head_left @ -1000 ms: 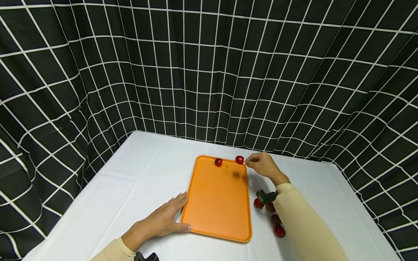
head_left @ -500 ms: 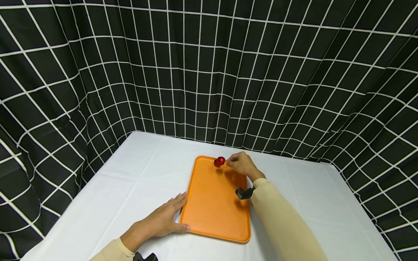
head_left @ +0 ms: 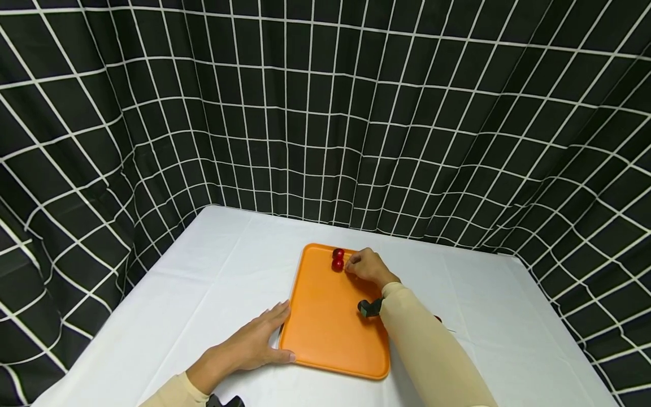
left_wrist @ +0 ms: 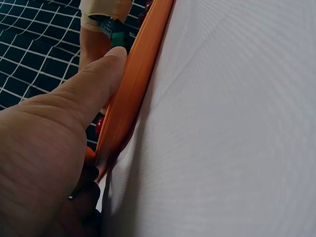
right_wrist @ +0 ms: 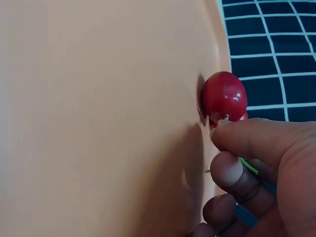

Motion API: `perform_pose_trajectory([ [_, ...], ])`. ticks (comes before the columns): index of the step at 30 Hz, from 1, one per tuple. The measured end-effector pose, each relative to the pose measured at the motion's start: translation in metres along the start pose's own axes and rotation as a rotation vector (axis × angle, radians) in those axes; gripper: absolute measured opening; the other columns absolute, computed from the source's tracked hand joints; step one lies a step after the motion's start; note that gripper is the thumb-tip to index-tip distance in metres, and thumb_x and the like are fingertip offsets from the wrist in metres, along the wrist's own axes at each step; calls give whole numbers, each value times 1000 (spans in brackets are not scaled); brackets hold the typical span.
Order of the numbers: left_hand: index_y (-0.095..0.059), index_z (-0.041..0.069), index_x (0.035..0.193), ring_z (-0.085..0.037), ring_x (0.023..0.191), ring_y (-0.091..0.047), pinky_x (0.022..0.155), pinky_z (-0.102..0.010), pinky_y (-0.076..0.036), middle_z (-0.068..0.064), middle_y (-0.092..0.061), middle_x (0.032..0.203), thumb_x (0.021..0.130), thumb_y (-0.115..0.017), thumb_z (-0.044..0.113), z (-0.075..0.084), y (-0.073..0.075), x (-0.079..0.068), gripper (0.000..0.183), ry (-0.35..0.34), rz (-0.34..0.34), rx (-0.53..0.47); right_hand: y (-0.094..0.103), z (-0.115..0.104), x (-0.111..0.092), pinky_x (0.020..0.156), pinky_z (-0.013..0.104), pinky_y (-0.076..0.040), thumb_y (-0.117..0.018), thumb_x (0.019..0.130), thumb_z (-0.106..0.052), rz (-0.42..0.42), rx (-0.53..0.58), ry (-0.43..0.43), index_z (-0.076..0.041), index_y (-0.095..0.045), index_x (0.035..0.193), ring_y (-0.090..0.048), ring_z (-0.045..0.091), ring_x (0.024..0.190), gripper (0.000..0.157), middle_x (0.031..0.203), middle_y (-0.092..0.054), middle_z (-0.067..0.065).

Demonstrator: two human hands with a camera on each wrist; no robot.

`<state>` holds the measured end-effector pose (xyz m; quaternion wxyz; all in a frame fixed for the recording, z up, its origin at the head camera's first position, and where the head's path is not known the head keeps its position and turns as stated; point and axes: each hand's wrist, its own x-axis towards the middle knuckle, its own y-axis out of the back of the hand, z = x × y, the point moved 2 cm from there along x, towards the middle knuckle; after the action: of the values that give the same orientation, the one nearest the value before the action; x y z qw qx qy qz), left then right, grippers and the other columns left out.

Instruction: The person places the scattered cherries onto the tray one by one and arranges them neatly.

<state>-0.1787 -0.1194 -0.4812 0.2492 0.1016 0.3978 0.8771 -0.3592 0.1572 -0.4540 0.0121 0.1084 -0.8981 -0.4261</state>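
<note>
In the head view, an orange tray [head_left: 325, 322] lies on the white table. My left hand [head_left: 259, 339] rests at its near left corner, fingers straight along the left side and thumb on the near rim. In the left wrist view the thumb [left_wrist: 94, 79] lies against the rim. My right hand [head_left: 371, 267], over the tray's far right part, pinches the stem of a red cherry [right_wrist: 224, 96] between thumb and fingertips. That cherry is low at the tray's far end, right in front of another cherry [head_left: 338, 253], which it mostly hides in the right wrist view.
Beyond the tray's right side, a bit of a red cherry [head_left: 438, 318] with its stem shows past my right sleeve [head_left: 432, 345], which hides what lies behind it. A black curtain with white grid lines [head_left: 325, 113] surrounds the table's far sides.
My right hand has carried the cherry leftward over the tray and then lowered it beside the other cherry. The left hand has stayed at the tray's corner.
</note>
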Motion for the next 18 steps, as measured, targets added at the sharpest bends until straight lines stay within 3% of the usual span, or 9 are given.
perform_pose_trajectory([
  [18, -27, 2, 151, -37, 142, -14, 112, -57, -15, -8, -13, 159, 78, -67, 62, -1, 0, 1, 103, 23, -16, 6, -1, 1, 5, 67, 31, -47, -73, 86, -18, 41, -57, -8, -11, -76, 83, -54, 19, 75, 7, 78, -64, -1],
])
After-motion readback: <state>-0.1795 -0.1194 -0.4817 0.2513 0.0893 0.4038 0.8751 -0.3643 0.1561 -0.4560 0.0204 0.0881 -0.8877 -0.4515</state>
